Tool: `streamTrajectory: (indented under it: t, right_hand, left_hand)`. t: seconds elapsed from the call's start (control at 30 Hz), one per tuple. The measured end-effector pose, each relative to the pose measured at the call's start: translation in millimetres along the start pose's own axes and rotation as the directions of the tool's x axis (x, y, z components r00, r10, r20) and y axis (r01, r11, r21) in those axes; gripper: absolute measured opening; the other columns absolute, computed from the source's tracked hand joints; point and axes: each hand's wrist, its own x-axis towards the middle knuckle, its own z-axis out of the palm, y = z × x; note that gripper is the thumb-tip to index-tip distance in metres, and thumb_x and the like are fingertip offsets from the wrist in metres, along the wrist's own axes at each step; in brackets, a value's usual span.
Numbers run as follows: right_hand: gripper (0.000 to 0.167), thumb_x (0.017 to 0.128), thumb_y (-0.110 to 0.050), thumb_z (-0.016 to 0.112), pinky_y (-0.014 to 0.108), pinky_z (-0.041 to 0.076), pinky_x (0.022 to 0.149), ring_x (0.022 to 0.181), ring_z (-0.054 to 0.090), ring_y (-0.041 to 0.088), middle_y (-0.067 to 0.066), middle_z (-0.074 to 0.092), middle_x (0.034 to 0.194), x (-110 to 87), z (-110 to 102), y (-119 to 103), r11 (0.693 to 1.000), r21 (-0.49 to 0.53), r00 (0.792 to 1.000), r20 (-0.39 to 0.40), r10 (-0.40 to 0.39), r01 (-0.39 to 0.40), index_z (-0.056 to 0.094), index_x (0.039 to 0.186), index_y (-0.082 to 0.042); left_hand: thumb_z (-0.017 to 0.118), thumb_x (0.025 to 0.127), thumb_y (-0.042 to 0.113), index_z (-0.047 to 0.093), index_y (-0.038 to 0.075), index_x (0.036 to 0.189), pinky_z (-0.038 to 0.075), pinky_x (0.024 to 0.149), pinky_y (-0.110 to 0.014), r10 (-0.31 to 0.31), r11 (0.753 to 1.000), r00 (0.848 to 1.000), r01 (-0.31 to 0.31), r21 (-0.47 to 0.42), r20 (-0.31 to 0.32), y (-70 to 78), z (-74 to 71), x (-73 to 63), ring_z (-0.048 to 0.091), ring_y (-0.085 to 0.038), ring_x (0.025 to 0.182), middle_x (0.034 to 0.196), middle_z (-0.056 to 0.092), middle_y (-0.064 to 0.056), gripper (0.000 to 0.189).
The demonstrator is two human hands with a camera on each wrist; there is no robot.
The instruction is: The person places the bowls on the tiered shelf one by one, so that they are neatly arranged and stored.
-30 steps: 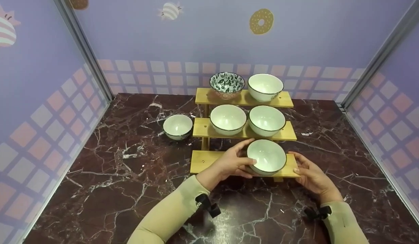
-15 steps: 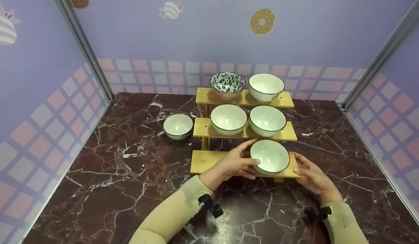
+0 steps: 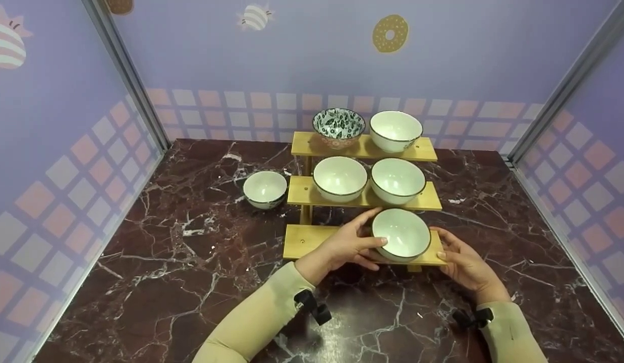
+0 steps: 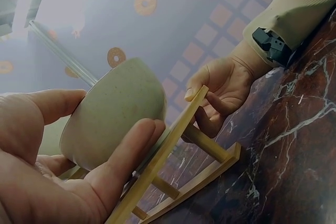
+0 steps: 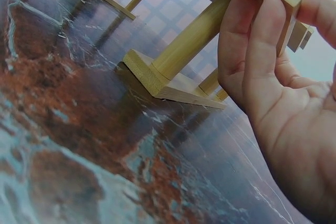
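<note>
On the lowest tier of a three-step wooden rack [image 3: 312, 242] sits a pale, dark-rimmed bowl [image 3: 401, 234] toward the right end. My left hand [image 3: 349, 244] grips this bowl from its left side, thumb over the rim and fingers around the wall. In the left wrist view the bowl [image 4: 115, 111] shows its plain outer wall between thumb and fingers. My right hand [image 3: 465, 262] pinches the right end of the bottom shelf board, thumb on top and fingers beneath. The right wrist view shows those fingers [image 5: 262, 51] against the board's underside.
Two pale bowls [image 3: 340, 179] stand on the middle tier. The top tier bears a floral-patterned bowl [image 3: 338, 126] and a white bowl [image 3: 396, 131]. Left of the rack, another bowl [image 3: 265, 189] stands on the dark marbled table [image 3: 190, 262]. Patterned panels [image 3: 216, 60] enclose the sides and back.
The bowl in my left hand has slid slightly to the right along the bottom tier, then stayed put. My right hand keeps its hold on the shelf end.
</note>
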Motion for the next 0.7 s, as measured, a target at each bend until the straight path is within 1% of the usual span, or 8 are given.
streamTrajectory:
  t: [0.1,0.2,0.33,0.4,0.47,0.57,0.7]
  right_hand:
    - [0.058,0.101,0.016,0.032,0.021,0.064,0.09,0.106,0.072,0.014,0.003,0.06,0.128,0.1,0,-1,1.0,-0.004,1.0,0.002,0.002,-0.002,0.043,0.147,-0.018]
    - [0.057,0.102,0.016,0.032,0.02,0.064,0.088,0.105,0.072,0.013,0.003,0.06,0.129,-0.8,-1,-1,1.0,0.007,1.0,0.016,0.003,-0.003,0.041,0.147,-0.017]
    - [0.056,0.102,0.016,0.031,0.02,0.064,0.086,0.104,0.071,0.013,0.002,0.059,0.129,-1.4,-2,-1,1.0,0.025,1.0,0.028,-0.002,0.001,0.04,0.147,-0.016]
    - [0.056,0.102,0.016,0.031,0.02,0.064,0.087,0.104,0.071,0.013,0.002,0.059,0.128,-1.5,-2,-1,1.0,0.031,1.0,0.024,-0.001,0.0,0.041,0.147,-0.017]
    - [0.057,0.102,0.016,0.031,0.021,0.064,0.088,0.105,0.071,0.014,0.003,0.059,0.128,-1.4,-2,-1,0.999,0.034,1.0,0.019,-0.001,0.0,0.041,0.147,-0.017]
    - [0.057,0.102,0.016,0.031,0.021,0.064,0.088,0.104,0.072,0.014,0.003,0.06,0.128,-1.5,-2,-1,0.999,0.033,1.0,0.013,0.001,-0.001,0.042,0.146,-0.017]
    - [0.057,0.102,0.016,0.03,0.022,0.064,0.089,0.105,0.072,0.015,0.004,0.06,0.128,-0.8,-2,0,0.999,0.037,1.0,0.019,-0.006,0.005,0.043,0.146,-0.017]
  left_hand:
    - [0.068,0.099,0.008,0.027,0.031,0.164,0.069,0.066,-0.042,0.007,1.0,1.0,-0.007,0.024,0.003,0.6,-0.4,-2.0,0.074,-0.048,0.099,0.15,0.051,-0.023,0.08]
    - [0.068,0.099,0.01,0.026,0.03,0.164,0.069,0.067,-0.043,0.01,0.999,1.0,-0.01,0.044,0.003,1.2,-1.0,-4.5,0.075,-0.045,0.098,0.151,0.05,-0.022,0.08]
    - [0.068,0.099,0.008,0.028,0.028,0.164,0.069,0.068,-0.044,0.017,0.999,1.0,-0.017,0.048,-0.011,0.8,-3.9,-6.8,0.076,-0.033,0.087,0.147,0.053,-0.021,0.078]
    - [0.068,0.099,0.008,0.03,0.027,0.163,0.069,0.068,-0.044,0.021,0.999,1.0,-0.02,0.049,-0.021,0.4,-5.7,-7.4,0.074,-0.026,0.082,0.145,0.054,-0.021,0.077]
    - [0.068,0.098,0.008,0.031,0.027,0.163,0.069,0.068,-0.044,0.022,0.998,0.999,-0.02,0.052,-0.032,0.3,-7.2,-8.5,0.072,-0.023,0.079,0.147,0.052,-0.022,0.077]
    - [0.068,0.099,0.009,0.031,0.027,0.163,0.069,0.07,-0.044,0.022,0.998,0.999,-0.019,0.066,-0.031,1.1,-10.0,-11.9,0.073,-0.023,0.082,0.152,0.048,-0.025,0.076]
    - [0.067,0.099,0.01,0.029,0.024,0.163,0.069,0.072,-0.043,0.038,0.995,0.999,-0.036,0.092,-0.014,2.7,-15.3,-17.8,0.076,-0.033,0.094,0.152,0.047,-0.026,0.076]
